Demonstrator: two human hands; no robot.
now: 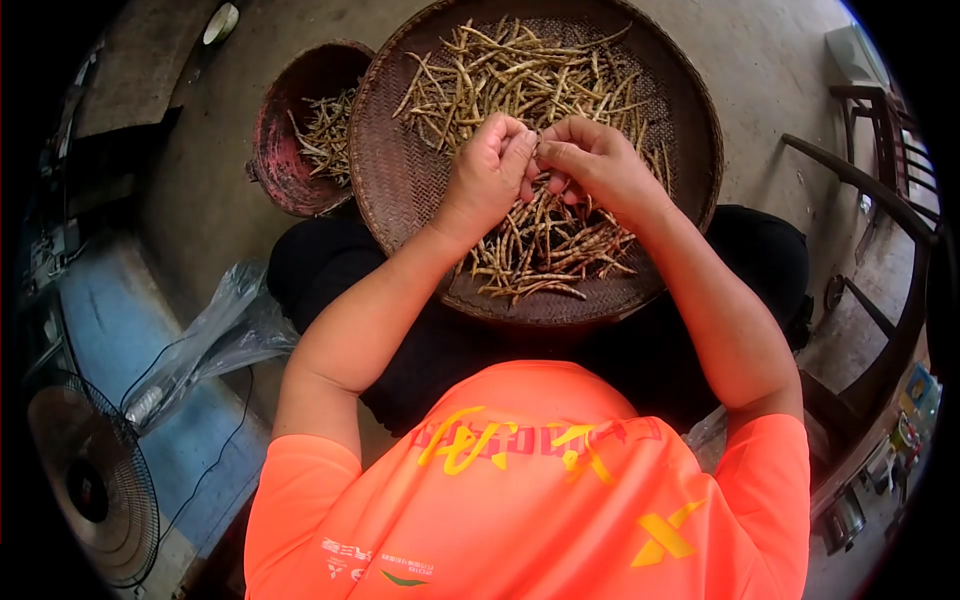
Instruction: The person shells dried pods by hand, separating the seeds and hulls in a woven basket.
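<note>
Over a round woven basket (400,205), my left hand (492,170) and my right hand (600,170) meet with fingertips nearly touching. Both are closed in a pinch around what looks like a dried bean pod, mostly hidden by the fingers. Beyond my hands lies a large heap of tan, dry bean pods (530,75) in the basket. A second, browner pile of pods (550,245) sits below my hands, at the basket's near side. The basket rests between my dark-clothed legs.
A reddish bucket (275,150) holding more pods (328,135) stands left of the basket. Further left are a clear plastic bag (235,315) and a fan (95,480). Dark wooden chairs (860,180) stand at the right on the concrete floor (775,80).
</note>
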